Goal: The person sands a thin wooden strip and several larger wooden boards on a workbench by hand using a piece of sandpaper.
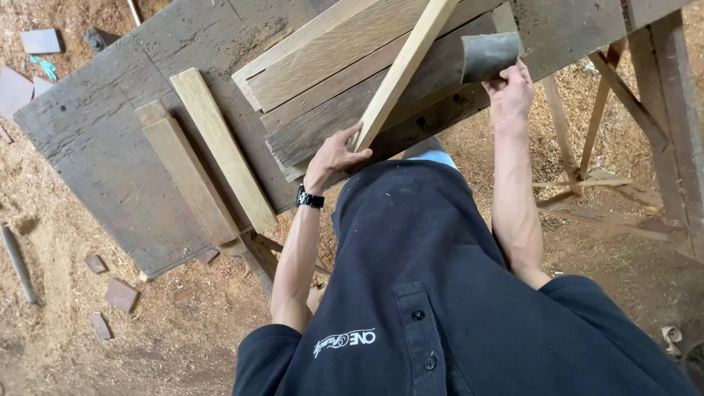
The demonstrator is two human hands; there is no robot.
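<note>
Soft, even daylight fills the view, bright enough to read wood grain on the dark workbench (110, 147) and no glare anywhere. Shadows stay faint, just a thin dark band under the pale planks (213, 147). Focus holds sharp in the middle; the dark shirt (440, 293) swallows detail, and straight lines bow slightly toward the corners.

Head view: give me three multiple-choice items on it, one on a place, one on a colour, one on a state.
1. The pale strip has its lower end: A in the left hand, B on the floor, C in a vice.
2. The watch is: A white, B black, C red.
3. The grey sheet in the right hand is: A flat, B rolled, C shredded.
A, fingers grip it; B, black strap on wrist; B, it curls into a tube.
</note>
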